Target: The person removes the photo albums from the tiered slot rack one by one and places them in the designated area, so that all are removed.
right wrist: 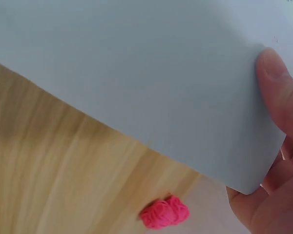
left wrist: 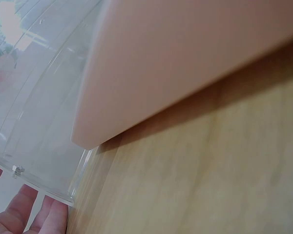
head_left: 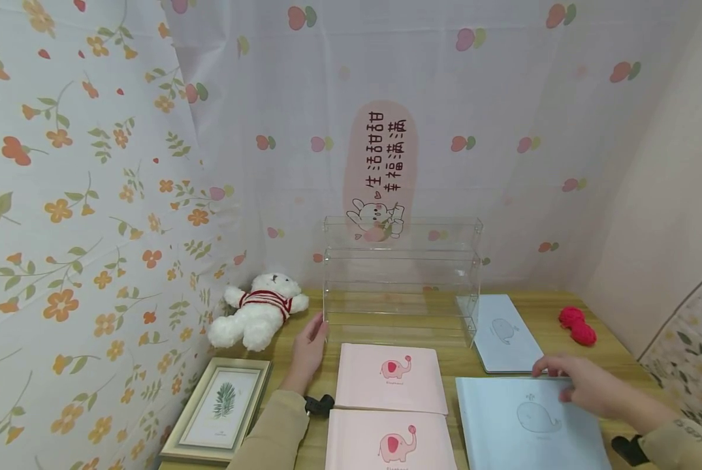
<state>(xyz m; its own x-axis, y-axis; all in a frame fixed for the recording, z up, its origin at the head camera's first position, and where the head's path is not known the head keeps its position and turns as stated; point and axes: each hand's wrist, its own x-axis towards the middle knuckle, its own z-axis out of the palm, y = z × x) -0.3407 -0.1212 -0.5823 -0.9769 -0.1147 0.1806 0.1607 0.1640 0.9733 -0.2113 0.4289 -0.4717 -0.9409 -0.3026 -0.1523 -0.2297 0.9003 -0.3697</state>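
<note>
Blue whale book [head_left: 527, 424], nearest, is pinched at its far corner by the right hand [head_left: 586, 388]. Farther off, the left hand [head_left: 308, 349] rests relaxed fingers against the clear acrylic shelf [head_left: 400, 274], pink elephant books [head_left: 392, 378] between both hands.

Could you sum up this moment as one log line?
left hand: touching clear acrylic shelf | right hand: pinching near blue whale book corner | pink elephant books: flat on table
</note>
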